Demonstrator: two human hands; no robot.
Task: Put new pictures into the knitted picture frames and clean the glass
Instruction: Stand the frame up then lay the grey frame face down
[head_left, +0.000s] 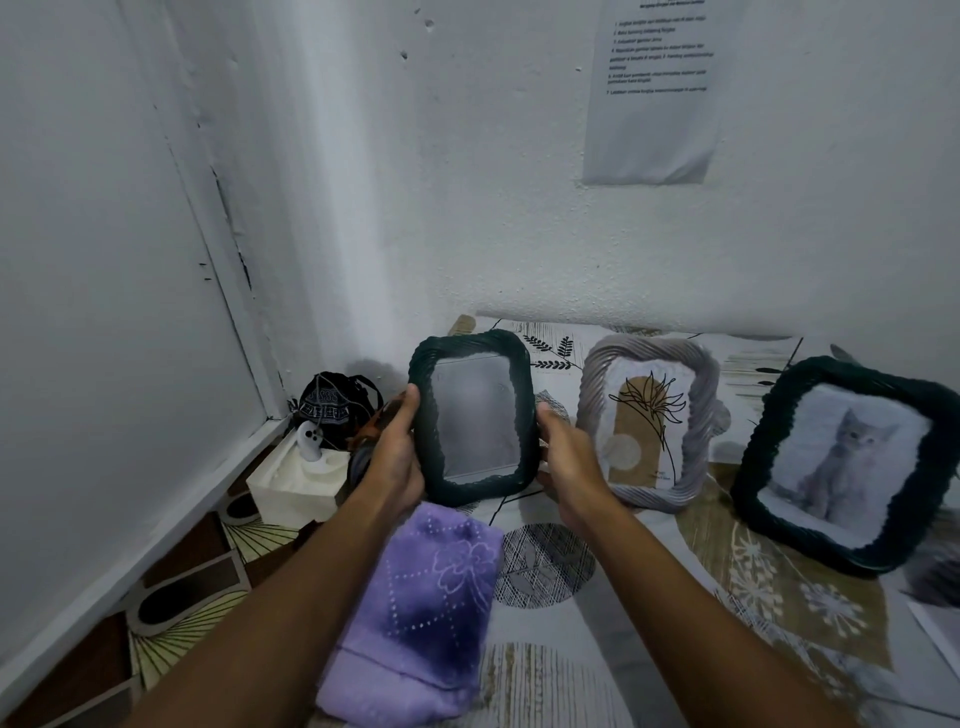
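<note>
While a purple cloth (421, 613) lay nearest on the patterned table (597, 670) | left hand (397, 457) and right hand (571, 457) each gripped a side of the dark green frame (524, 415), held upright above the cloth | behind stood a grey frame (701, 415) and a cat-picture frame (769, 499).

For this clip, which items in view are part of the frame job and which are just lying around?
Part of the job: held dark green frame, gripped by left hand and right hand; grey frame with plant print; second dark frame with cat picture; purple cloth.

Lying about: white tissue box; dark pouch; instruction sheet on wall.
</note>
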